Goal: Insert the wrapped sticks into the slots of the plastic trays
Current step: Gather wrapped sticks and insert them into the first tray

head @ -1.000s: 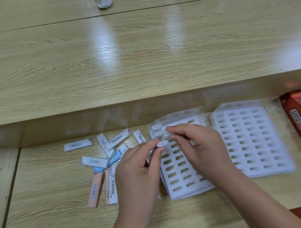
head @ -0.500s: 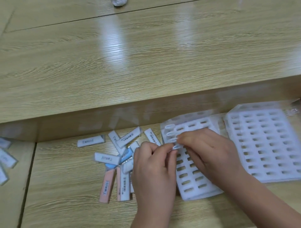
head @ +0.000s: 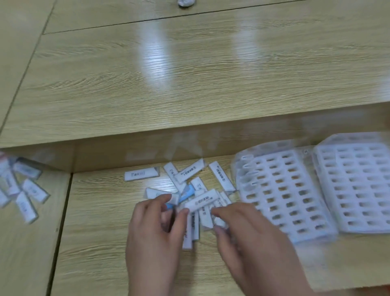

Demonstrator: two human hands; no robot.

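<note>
Looks like an office or light packing room to you: pale wood-laminate bench (head: 105,243) w/ raised far tier (head: 190,74), slotted plastic trays (head: 280,190) right, label-printed wrapped sticks (head: 191,173) in loose piles.

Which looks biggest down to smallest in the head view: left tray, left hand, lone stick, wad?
1. left tray
2. left hand, though it is nearer the camera
3. lone stick
The wad is cut off by the top edge and farther away, so it is not ranked against the stick.

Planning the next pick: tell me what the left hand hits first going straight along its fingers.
The pile of wrapped sticks: the left hand seems at its nearest white stick, though blur hides contact.
</note>
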